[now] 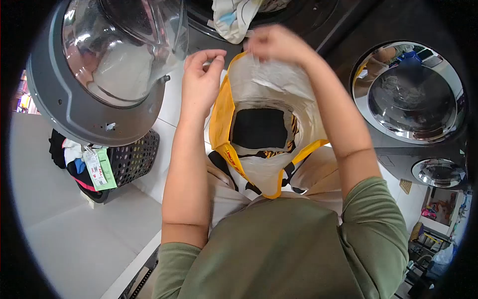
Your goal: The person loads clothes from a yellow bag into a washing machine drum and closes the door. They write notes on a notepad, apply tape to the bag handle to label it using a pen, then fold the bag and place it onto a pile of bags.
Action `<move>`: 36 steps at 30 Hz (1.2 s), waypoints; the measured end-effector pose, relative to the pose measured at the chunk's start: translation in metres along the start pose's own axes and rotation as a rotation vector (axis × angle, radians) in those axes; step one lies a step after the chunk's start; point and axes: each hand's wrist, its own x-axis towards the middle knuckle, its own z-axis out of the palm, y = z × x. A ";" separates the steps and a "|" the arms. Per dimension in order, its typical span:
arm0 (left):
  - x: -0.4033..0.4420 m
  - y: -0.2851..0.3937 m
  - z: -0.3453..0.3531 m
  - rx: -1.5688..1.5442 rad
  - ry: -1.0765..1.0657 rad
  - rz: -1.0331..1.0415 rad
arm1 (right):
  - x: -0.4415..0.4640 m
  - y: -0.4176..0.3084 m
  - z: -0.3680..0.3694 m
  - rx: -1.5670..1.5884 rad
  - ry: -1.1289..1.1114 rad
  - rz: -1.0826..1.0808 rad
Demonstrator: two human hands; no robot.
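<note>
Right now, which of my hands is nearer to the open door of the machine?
Left. Your left hand is just right of the open door in the picture; your right hand is farther away, beside the hanging cloth.

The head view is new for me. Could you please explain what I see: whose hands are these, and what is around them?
There is no robot here. A camera on the head of the person looks down at their own bare hands. Between the legs stands an open bag, yellow outside and whitish inside, with a black cloth in it. The left hand is beside the bag's rim and seems to hold nothing. The right hand is blurred at the far rim, so I cannot tell what it holds. Just beyond, a light cloth hangs from a machine's opening. On the left are an open round door and a basket of clothes.
</note>
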 end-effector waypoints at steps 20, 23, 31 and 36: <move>-0.004 0.010 0.001 -0.099 -0.297 -0.034 | -0.112 0.075 0.038 1.213 -0.012 0.385; -0.022 -0.003 0.022 0.058 -0.341 0.249 | -0.122 0.000 -0.013 1.553 0.235 0.205; -0.033 0.014 0.040 -0.352 -0.600 -0.207 | -0.141 0.002 -0.059 0.482 0.729 -0.113; -0.030 0.025 0.030 0.131 -0.141 0.300 | -0.137 -0.062 0.083 0.745 -0.165 0.590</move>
